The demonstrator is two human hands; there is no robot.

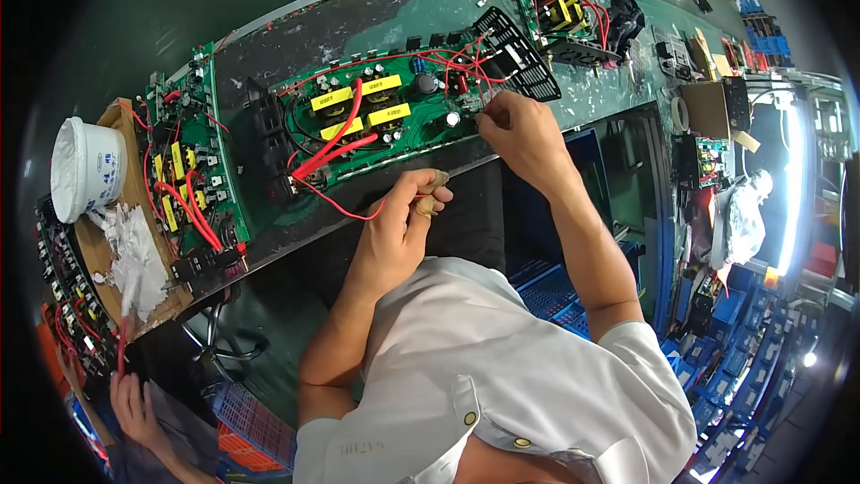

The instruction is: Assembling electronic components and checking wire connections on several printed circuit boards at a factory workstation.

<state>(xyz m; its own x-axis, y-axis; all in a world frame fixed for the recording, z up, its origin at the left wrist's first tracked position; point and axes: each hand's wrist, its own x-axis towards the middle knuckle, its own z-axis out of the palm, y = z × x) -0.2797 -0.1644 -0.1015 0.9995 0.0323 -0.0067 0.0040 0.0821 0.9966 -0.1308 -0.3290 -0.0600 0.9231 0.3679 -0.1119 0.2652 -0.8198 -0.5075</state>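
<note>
In front of me lies a long green circuit board [412,136] with several yellow-taped transformers, capacitors and thick red cables [336,154]. My left hand [394,229] is closed in a pinch below the board's front edge, with tan coverings on its fingertips. A thin red wire [336,206] runs from the board's black left end into that hand. Near the board's right end, my right hand [528,139] is closed, thumb and fingers together beside thin red wires [466,61]. What it pinches is hidden. A black slotted end panel [524,58] stands just beyond it.
Another circuit board [193,161] lies at left, beside a cardboard tray [94,246] and white tub [87,170]. A third board [560,4] sits at the far right. Another person's hand [139,408] shows at lower left. Blue bins [726,394] stand at right.
</note>
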